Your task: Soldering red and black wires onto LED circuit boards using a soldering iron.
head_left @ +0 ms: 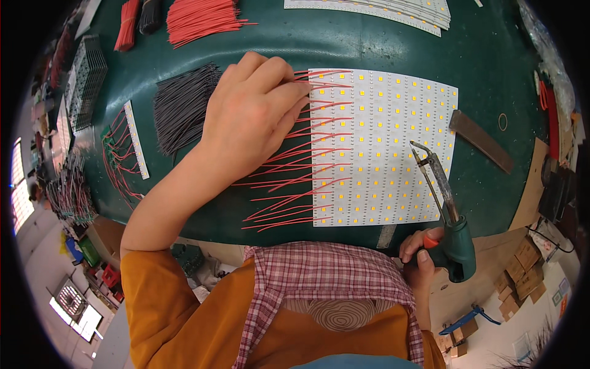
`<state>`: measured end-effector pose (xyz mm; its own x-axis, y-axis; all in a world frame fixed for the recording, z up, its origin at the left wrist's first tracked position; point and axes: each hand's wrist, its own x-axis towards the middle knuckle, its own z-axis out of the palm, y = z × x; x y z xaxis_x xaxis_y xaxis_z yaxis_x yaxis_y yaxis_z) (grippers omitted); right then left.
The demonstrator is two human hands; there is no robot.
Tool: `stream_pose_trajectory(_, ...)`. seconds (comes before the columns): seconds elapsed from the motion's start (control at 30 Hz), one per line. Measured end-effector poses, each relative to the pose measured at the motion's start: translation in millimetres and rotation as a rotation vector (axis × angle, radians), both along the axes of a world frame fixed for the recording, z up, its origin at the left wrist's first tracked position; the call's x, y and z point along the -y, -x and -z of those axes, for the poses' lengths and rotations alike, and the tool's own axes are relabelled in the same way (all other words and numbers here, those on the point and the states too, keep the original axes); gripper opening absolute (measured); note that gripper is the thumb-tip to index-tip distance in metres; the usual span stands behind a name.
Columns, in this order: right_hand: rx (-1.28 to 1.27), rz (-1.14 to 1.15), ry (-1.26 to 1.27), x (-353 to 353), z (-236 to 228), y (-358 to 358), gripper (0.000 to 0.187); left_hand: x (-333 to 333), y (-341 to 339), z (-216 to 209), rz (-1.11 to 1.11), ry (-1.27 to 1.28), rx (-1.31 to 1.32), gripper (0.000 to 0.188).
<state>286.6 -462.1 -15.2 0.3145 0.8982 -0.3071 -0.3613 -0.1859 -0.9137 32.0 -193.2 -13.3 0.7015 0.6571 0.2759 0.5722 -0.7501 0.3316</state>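
A white LED board (382, 184) with rows of small yellow LEDs lies flat on the green table mat. Along its left side, red wires (289, 179) reach onto the board and trail off to the left. My left hand (246, 120) is over the board's upper left edge, its fingers pinched on a red wire; the fingertips are partly hidden. In my right hand (420, 261), by the board's lower right corner, is a green soldering gun (458, 246) with an orange trigger. Its bent tip points up and left over the board's right half.
A bundle of black wires (181, 111) lies left of my left hand; red wires (203, 23) are piled farther back. Stacked LED boards (393, 11) sit at the far edge. A flat brown bar (482, 142) touches the board's right side. A wired LED strip (136, 140) lies left.
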Motion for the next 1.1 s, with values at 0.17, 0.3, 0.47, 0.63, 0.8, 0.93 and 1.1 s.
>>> stream_pose_trajectory(0.17,-0.008,-0.006,0.000,-0.5,-1.6,-0.3,0.041,-2.4,1.3,-3.8,-0.016,0.023,0.002,0.016)
stream_pose_trajectory(0.3,-0.012,0.003,0.003,2.1,-0.2,-0.3,0.041,-2.5,0.8,-2.5,-0.010,0.014,0.007,0.016)
stream_pose_trajectory(0.47,-0.021,0.000,0.003,0.4,-0.9,0.3,0.040,-5.5,-2.8,-0.6,-0.026,-0.038,-0.068,0.016)
stream_pose_trajectory(0.63,-0.017,-0.001,-0.004,1.1,-0.8,-0.7,0.040,-6.4,-4.9,-0.3,-0.010,-0.082,-0.103,0.016)
stream_pose_trajectory(0.8,-0.017,-0.016,-0.010,3.0,2.6,-2.7,0.040,-7.0,-6.4,3.8,-0.006,-0.121,-0.146,0.017)
stream_pose_trajectory(0.93,-0.020,0.001,-0.002,2.7,2.6,-0.8,0.040,-4.6,-8.5,5.6,-0.025,-0.187,-0.070,0.012)
stream_pose_trajectory(1.1,-0.023,0.002,-0.014,3.9,3.3,-2.2,0.040,-0.9,-7.0,4.5,-0.019,-0.175,-0.046,0.015)
